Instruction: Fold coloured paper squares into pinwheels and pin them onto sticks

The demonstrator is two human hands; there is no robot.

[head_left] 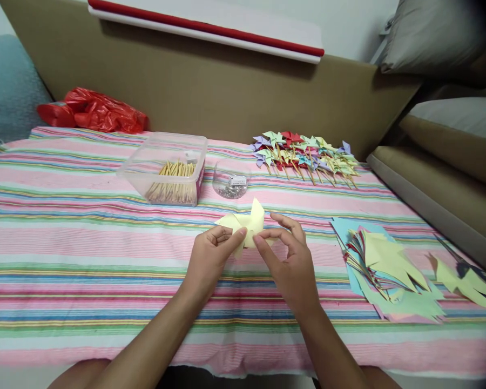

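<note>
A pale yellow paper pinwheel (249,220) is held up above the striped cloth, between both hands. My left hand (214,251) pinches it on the left side, the thumb pressed near its middle. From the right, my right hand (289,254) grips it with thumb and index finger close to the centre, the other fingers curled apart. Two of its pointed blades stand up and out to the left; the fingers hide part of the lower side. Whether a pin sits in the centre I cannot tell.
Behind stand a clear box (166,141) of wooden sticks (172,183) and a round clear container (231,186) of small metal pieces. Finished pinwheels (303,154) lie back right. Cut paper (389,259), scissors (465,267) and a red plastic bag (101,111) also rest on the striped cloth (85,243).
</note>
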